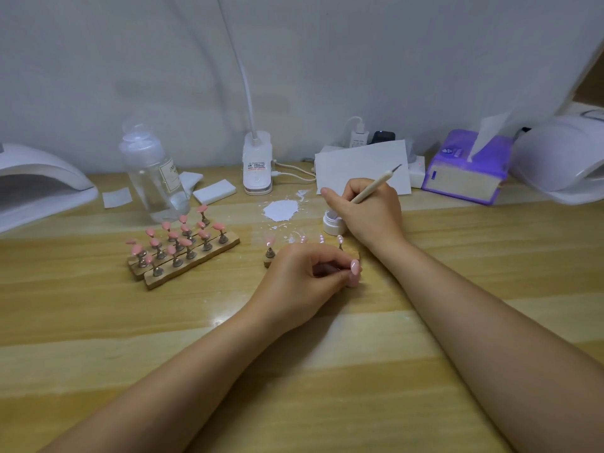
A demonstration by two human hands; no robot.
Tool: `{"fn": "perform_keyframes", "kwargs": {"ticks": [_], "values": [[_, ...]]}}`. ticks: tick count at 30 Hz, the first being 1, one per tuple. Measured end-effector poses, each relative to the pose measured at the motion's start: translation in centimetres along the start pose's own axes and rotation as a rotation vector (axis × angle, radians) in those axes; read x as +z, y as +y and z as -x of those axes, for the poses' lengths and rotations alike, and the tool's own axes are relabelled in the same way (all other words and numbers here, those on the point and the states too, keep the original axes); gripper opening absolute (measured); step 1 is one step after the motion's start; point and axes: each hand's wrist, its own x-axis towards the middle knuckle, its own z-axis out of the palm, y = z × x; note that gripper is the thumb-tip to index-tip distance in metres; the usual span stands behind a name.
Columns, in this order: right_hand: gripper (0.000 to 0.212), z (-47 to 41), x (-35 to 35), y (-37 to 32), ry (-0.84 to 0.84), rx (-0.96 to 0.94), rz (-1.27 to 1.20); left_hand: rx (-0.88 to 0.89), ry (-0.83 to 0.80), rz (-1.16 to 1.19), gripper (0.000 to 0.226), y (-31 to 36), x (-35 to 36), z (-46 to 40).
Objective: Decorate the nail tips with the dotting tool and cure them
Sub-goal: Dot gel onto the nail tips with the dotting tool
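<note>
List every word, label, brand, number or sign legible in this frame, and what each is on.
No text can be read in full.
Clear bottle: label with letters, too blurred to read.
Clip lamp base: printed sticker, too small to read.
White charger: fine print, unreadable.
Purple tissue box: logo on top and a side mark, blurred.

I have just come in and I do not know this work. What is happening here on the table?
A person is decorating nail tips. The right hand holds a dotting tool like a pen, its lower end over a small white jar. The left hand rests against a wooden strip with a row of nail tips. More pink tips wait on strips to the left.
</note>
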Motion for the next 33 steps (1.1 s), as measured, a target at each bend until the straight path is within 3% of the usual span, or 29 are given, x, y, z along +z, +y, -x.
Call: {"fn": "perform_keyframes", "kwargs": {"ticks": [3,9,15,19,25,33], "values": [[0.052,0.2,-0.2,-0.3,0.027,-0.009,-0.057,0.002,-0.001,-0.009,0.025,0.0,0.0,0.0],[0.045,0.1,-2.8,-4.2,0.278,-0.011,-0.529,-0.027,0.003,0.004,0.027,0.1,0.0,0.1],[0.039,4.4,-4.9,-4.6,0.015,0.114,-0.546,-0.025,-0.006,0.027,0.018,0.1,0.0,0.1],[0.037,7.0,-5.2,-3.8,-0.003,0.245,-0.634,-0.012,-0.011,0.014,0.019,0.3,0.0,0.1],[0.046,7.2,-4.8,-3.8,-0.094,0.274,-0.688,0.008,-0.018,-0.02,0.019,0.2,-0.2,0.1],[0.039,7.1,-4.7,-3.7,-0.106,0.278,-0.644,0.002,-0.014,0.001,0.016,0.0,0.0,0.0]]}}
